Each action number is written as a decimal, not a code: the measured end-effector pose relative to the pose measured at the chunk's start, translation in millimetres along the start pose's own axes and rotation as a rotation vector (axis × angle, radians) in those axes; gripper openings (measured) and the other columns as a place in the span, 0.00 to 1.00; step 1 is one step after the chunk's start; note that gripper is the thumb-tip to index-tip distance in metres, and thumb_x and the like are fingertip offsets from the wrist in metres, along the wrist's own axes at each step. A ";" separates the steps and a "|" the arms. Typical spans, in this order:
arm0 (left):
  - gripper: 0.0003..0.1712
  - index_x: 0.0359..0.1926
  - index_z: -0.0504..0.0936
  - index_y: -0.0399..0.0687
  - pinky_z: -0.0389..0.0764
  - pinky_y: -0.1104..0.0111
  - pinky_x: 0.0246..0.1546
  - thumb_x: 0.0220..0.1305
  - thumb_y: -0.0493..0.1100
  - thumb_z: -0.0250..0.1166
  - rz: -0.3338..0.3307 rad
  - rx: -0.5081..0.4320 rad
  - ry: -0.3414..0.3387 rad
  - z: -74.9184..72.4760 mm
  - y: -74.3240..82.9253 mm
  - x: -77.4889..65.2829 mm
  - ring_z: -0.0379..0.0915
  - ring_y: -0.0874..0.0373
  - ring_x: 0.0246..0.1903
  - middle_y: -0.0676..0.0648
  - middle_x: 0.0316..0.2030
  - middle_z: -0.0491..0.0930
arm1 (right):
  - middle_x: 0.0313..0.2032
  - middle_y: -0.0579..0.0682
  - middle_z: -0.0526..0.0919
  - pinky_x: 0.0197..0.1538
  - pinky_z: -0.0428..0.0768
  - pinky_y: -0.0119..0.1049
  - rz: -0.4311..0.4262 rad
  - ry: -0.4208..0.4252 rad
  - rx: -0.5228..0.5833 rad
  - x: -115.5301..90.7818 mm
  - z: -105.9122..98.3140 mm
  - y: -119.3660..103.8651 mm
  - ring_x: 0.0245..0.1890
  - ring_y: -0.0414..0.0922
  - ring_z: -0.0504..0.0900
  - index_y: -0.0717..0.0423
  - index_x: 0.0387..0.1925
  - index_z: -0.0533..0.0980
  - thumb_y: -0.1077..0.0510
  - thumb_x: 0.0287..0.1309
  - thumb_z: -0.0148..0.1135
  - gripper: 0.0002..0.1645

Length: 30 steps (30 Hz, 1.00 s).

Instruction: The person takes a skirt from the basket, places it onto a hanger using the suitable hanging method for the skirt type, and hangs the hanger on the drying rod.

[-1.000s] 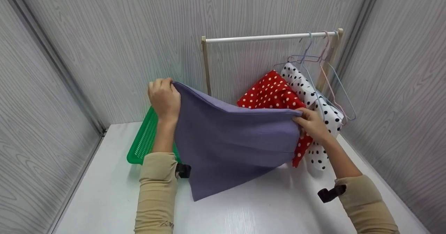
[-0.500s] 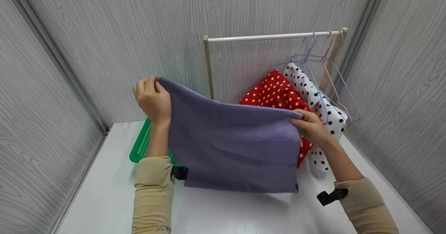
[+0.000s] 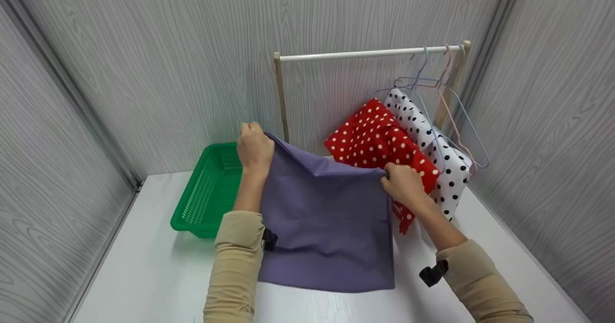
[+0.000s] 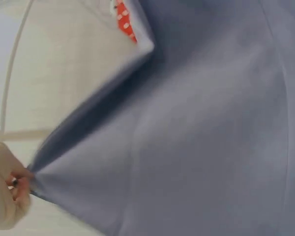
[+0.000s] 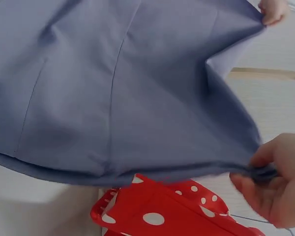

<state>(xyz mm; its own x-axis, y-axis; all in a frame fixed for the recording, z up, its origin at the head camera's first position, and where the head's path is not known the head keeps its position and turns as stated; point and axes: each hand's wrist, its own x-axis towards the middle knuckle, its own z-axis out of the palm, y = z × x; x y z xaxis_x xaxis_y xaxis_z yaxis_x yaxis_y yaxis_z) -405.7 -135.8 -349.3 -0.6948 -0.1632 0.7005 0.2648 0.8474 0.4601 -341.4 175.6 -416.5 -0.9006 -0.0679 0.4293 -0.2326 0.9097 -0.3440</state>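
A plain purple cloth (image 3: 331,227) hangs stretched between two hands above the white table. My left hand (image 3: 255,147) grips its upper left corner, and my right hand (image 3: 404,184) grips the upper right corner. Between them the top edge sags and folds over near the middle. In the left wrist view the cloth (image 4: 206,123) fills most of the picture, with the left hand (image 4: 7,187) pinching its corner. The right wrist view has the right hand (image 5: 275,177) holding the bunched corner, close above red polka-dot fabric (image 5: 157,211).
A green plastic basket (image 3: 180,217) stands at the left, partly behind the left arm. At the back right is a rack with a white bar (image 3: 346,54). Several wire hangers hang there, with white black-dotted fabric (image 3: 454,171) and red dotted fabric (image 3: 355,135) beside them.
Both hands have come lower, and the left hand has moved right, closer to the right hand. The cloth has swung down, its top edge slackened, and more of the green basket shows.
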 end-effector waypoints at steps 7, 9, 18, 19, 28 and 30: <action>0.06 0.24 0.73 0.31 0.74 0.61 0.20 0.54 0.24 0.54 -0.071 -0.042 -0.114 30.3 2.8 -25.5 0.70 0.49 0.18 0.36 0.29 0.70 | 0.22 0.63 0.73 0.24 0.76 0.49 -0.073 0.021 -0.412 3.9 38.9 12.9 0.24 0.58 0.74 0.69 0.18 0.77 0.68 0.48 0.59 0.08; 0.06 0.23 0.73 0.32 0.74 0.61 0.19 0.54 0.24 0.55 -0.068 -0.048 -0.104 38.7 2.6 -33.3 0.71 0.48 0.18 0.36 0.30 0.70 | 0.19 0.62 0.73 0.23 0.76 0.47 -0.066 -0.013 -0.474 4.4 48.5 14.4 0.21 0.56 0.74 0.67 0.16 0.76 0.68 0.48 0.59 0.09; 0.05 0.28 0.78 0.28 0.75 0.57 0.26 0.50 0.22 0.57 -0.080 -0.114 -0.026 68.1 -1.5 -56.5 0.73 0.44 0.24 0.37 0.34 0.71 | 0.17 0.61 0.76 0.22 0.76 0.46 0.054 -0.101 -0.440 11.0 79.4 27.2 0.19 0.55 0.78 0.65 0.16 0.76 0.67 0.54 0.57 0.12; 0.05 0.29 0.78 0.27 0.76 0.57 0.27 0.50 0.22 0.57 -0.061 -0.107 -0.010 71.3 -1.9 -58.3 0.74 0.44 0.25 0.37 0.35 0.71 | 0.18 0.62 0.77 0.23 0.76 0.46 0.072 -0.102 -0.434 11.9 81.1 28.9 0.20 0.56 0.78 0.66 0.17 0.76 0.67 0.54 0.56 0.12; 0.08 0.33 0.78 0.25 0.78 0.67 0.28 0.48 0.24 0.60 0.532 0.201 0.081 109.6 -21.5 -86.7 0.75 0.48 0.33 0.37 0.37 0.72 | 0.21 0.62 0.79 0.25 0.78 0.47 0.115 -0.121 -0.356 10.4 98.0 40.0 0.21 0.56 0.80 0.67 0.18 0.76 0.67 0.55 0.56 0.12; 0.06 0.30 0.79 0.25 0.78 0.70 0.30 0.50 0.26 0.58 0.718 0.332 0.092 117.4 -32.6 -100.2 0.75 0.50 0.34 0.37 0.36 0.73 | 0.21 0.63 0.80 0.25 0.78 0.47 0.105 -0.147 -0.332 6.8 103.8 40.3 0.22 0.55 0.80 0.66 0.18 0.77 0.69 0.53 0.56 0.11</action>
<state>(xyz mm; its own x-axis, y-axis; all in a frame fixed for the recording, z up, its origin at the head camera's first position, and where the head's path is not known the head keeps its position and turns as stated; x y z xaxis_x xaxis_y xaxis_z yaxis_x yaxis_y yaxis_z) -423.3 -87.7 -498.6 -0.3683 0.4513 0.8128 0.4035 0.8652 -0.2976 -395.0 169.3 -514.2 -0.9620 -0.0031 0.2730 -0.0261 0.9964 -0.0804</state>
